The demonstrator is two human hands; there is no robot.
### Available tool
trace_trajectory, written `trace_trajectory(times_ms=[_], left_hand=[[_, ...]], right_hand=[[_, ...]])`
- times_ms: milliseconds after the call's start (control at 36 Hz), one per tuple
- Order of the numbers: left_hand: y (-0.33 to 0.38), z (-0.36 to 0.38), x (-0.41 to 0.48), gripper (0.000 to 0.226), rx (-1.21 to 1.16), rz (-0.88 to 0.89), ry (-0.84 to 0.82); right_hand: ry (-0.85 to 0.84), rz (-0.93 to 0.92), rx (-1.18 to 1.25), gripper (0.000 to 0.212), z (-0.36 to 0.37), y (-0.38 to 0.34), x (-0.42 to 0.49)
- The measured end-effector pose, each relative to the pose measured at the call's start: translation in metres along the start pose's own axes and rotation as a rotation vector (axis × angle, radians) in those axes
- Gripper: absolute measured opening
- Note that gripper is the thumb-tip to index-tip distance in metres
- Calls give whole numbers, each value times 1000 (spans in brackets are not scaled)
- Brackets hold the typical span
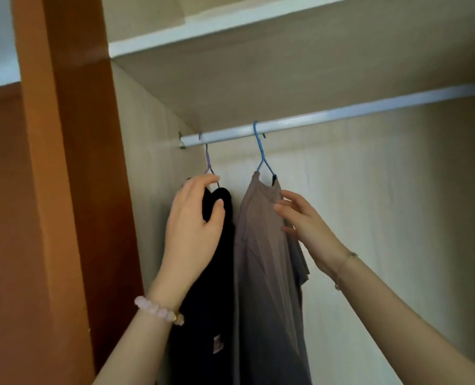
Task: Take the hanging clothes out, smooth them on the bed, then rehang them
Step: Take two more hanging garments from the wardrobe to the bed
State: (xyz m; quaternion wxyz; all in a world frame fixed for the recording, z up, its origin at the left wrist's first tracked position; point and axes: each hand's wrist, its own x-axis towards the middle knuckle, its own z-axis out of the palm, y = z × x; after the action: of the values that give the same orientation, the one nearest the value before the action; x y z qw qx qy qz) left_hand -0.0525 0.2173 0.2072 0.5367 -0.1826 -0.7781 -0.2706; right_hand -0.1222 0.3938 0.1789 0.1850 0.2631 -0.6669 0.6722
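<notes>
**Figure: both garments on the rail, before removal.** Nearest you, a pink bead bracelet [158, 309] rings the left wrist and a thin chain bracelet [344, 262] the right.

Your left grip [194, 226] is closed round the shoulder of the black soft-cloth garment [203, 315]. The thumb is in front and the fingers go over the top, just below the neck of its lilac wire hanger [208, 162]. Your right grip [305, 226] is spread and relaxed. Its fingertips touch the right edge of the grey-brown thin-fabric garment [264, 273] and pinch nothing.

That garment hangs from a blue wire hanger [261, 154]. The two garments hang side by side at the left end of the white metal rail [342, 113]. The rail runs under a pale wooden shelf [230, 26], and an orange-brown wardrobe panel [72, 162] stands to the left. The bed is out of view.

Both garments look light and limp, and they fold wherever they are unsupported. They will probably slide off a tilted hanger. The grey-brown one appears gathered close round its hanger's neck, so it seems the likelier to slip.

The hangers look thin but stiff, which makes them the better hold. Take each at the neck under the hook and lift until the hook clears the rail. Keep the hanger level and steady the cloth with your free grip.
</notes>
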Motion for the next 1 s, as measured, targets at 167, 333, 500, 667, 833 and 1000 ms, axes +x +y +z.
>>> trace_trajectory(times_ms=[167, 333, 500, 667, 833, 1000], left_hand=[[-12, 17, 73, 54, 216, -368, -160], [-31, 21, 116, 41, 427, -556, -346], [-56, 21, 113, 20, -90, -814, -423], [-65, 31, 110, 32, -273, -835, -474], [-67, 52, 106, 15, -432, -830, -363], [-62, 55, 106, 18, -613, -820, -247]], right_hand=[[-40, 8, -133, 67, 21, -32, 51], [0, 69, -274, 80, 44, -49, 88], [23, 200, -349, 42, 45, -31, 105], [125, 225, -181, 46, 39, -14, 115], [176, 230, 29, 29, 28, -9, 114], [193, 199, 19, 35, 16, -16, 114]])
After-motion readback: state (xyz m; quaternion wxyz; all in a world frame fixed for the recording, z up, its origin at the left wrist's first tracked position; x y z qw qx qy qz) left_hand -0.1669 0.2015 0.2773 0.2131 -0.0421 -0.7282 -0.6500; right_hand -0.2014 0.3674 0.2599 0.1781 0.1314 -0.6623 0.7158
